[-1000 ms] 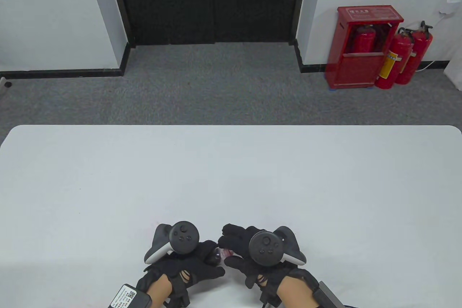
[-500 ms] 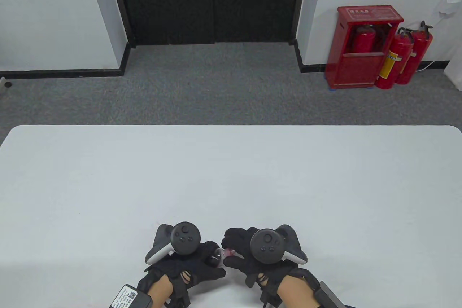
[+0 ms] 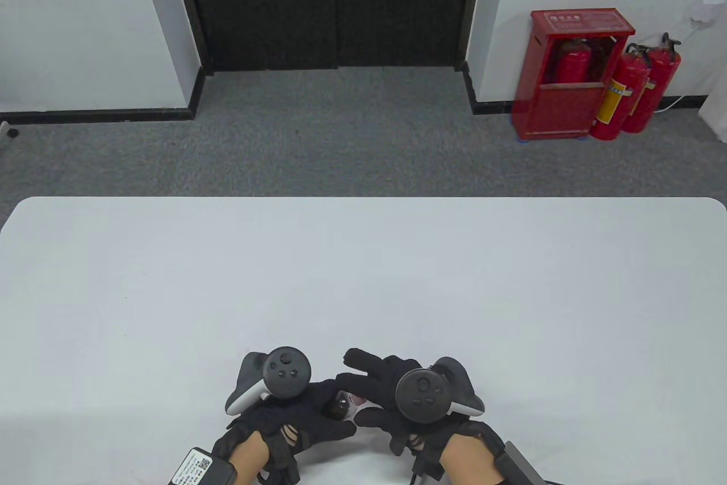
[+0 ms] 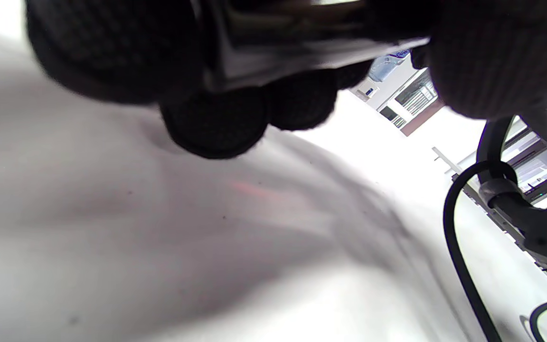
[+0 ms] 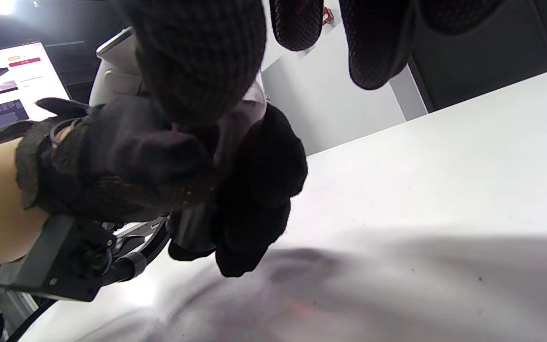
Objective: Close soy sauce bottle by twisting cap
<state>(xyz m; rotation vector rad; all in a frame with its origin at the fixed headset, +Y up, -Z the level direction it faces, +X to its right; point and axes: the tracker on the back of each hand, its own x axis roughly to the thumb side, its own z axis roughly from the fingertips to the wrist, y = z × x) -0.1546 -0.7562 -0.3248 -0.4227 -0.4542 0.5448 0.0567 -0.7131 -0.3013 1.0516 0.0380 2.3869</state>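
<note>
In the table view both gloved hands meet at the table's near edge. My left hand [image 3: 315, 411] grips a small dark soy sauce bottle [image 3: 339, 406], mostly hidden by the fingers. My right hand [image 3: 366, 397] pinches the bottle's cap [image 3: 359, 397], of which only a white and reddish sliver shows between thumb and fingers. In the right wrist view the left hand wraps the dark bottle body [image 5: 195, 232] just above the table, and my right fingers [image 5: 197, 57] cover the cap [image 5: 250, 111]. In the left wrist view the bottle [image 4: 278, 45] lies across the top, with fingertips [image 4: 216, 121] curled under it.
The white table [image 3: 363, 269] stretches far ahead and to both sides of the hands. A black cable [image 4: 458, 256] hangs by my left wrist. Beyond the table are grey carpet and red fire extinguishers [image 3: 625, 87] against the far wall.
My right hand has turned on the cap: its fingers now reach further out and to the left, and less of the red cap shows. My left hand keeps its grip, shifted slightly left.
</note>
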